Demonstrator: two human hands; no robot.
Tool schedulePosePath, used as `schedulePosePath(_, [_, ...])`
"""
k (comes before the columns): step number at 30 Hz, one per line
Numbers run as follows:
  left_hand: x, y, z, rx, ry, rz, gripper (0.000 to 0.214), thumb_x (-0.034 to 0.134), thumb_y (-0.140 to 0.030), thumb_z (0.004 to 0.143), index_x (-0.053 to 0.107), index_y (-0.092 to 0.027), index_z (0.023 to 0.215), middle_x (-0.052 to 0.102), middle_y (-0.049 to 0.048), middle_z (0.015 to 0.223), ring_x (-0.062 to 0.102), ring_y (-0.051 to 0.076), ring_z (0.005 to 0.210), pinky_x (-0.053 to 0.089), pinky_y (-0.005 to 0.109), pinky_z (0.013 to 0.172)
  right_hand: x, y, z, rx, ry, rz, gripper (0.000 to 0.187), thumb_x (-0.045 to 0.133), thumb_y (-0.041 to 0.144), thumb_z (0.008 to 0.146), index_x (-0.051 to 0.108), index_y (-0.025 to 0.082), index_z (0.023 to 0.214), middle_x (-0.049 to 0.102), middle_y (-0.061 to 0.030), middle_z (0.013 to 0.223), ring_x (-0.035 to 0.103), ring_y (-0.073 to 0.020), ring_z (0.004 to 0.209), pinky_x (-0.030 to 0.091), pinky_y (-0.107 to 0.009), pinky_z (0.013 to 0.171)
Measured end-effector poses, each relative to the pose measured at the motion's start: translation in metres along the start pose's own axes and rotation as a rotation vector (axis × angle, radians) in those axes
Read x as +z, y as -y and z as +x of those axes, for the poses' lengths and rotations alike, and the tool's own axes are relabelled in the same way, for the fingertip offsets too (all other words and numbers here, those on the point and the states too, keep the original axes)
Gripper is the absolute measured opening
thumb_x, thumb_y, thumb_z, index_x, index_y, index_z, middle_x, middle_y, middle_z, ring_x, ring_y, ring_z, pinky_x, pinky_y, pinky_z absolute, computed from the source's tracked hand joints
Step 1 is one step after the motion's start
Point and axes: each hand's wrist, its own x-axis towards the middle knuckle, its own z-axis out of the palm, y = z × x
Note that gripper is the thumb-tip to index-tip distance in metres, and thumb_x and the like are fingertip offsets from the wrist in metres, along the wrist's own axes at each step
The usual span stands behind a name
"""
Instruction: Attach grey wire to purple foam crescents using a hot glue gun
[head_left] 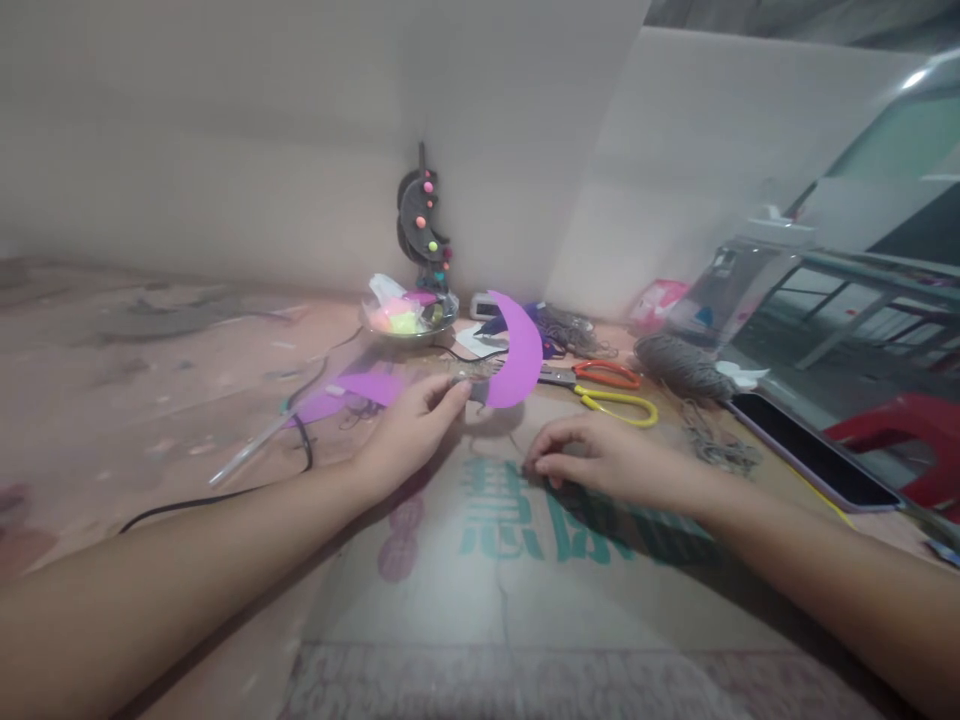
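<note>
My left hand [424, 425] pinches a purple paper crescent [525, 350] by its lower end and holds it upright above the cardboard. Grey yarn [478, 390] is wrapped round that end, beside my fingertips. To the right, my right hand [581, 455] hangs low over the cardboard with its fingers curled together. A thin, faint strand seems to run from the crescent to these fingers, which hide where it ends. Just beyond my right hand lie scissors [619, 405] with one orange and one yellow handle. Another purple piece [360, 388] lies behind my left wrist.
Printed cardboard [450, 610] covers the near table. At the back, a dark crescent with coloured balls [420, 215] stands by a bowl [409, 335]. A grey yarn ball [679, 365], a phone [814, 450] and a clear container [739, 280] are right; a glue stick [255, 450] is left.
</note>
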Motion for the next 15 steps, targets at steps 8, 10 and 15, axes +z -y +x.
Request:
schedulePosePath(8, [0.001, -0.002, 0.0, -0.026, 0.08, -0.047, 0.03, 0.044, -0.041, 0.09, 0.053, -0.018, 0.072, 0.053, -0.0018, 0.066, 0.049, 0.014, 0.065, 0.035, 0.024, 0.059, -0.031, 0.004, -0.017, -0.096, -0.192, -0.458, 0.027, 0.062, 0.046, 0.083, 0.073, 0.026, 0.097, 0.074, -0.0045, 0.087, 0.066, -0.0215, 0.074, 0.046, -0.03, 0.064])
schedulePosePath(10, [0.002, -0.004, -0.001, -0.039, 0.14, -0.042, 0.029, 0.047, -0.041, 0.088, 0.055, -0.017, 0.072, 0.056, -0.0008, 0.066, 0.051, 0.015, 0.064, 0.036, 0.024, 0.058, -0.05, -0.01, -0.01, -0.011, -0.333, -0.522, 0.028, 0.056, 0.045, 0.087, 0.074, 0.024, 0.092, 0.074, -0.0052, 0.091, 0.066, -0.0227, 0.076, 0.046, -0.032, 0.066])
schedulePosePath(15, [0.004, -0.002, -0.001, -0.045, 0.182, 0.004, 0.03, 0.049, -0.042, 0.086, 0.058, -0.018, 0.069, 0.059, -0.0008, 0.066, 0.051, 0.014, 0.063, 0.036, 0.024, 0.057, -0.08, -0.051, 0.02, 0.07, -0.487, -0.375, 0.031, 0.053, 0.039, 0.087, 0.07, 0.018, 0.105, 0.071, -0.0081, 0.109, 0.065, -0.024, 0.098, 0.049, -0.036, 0.085])
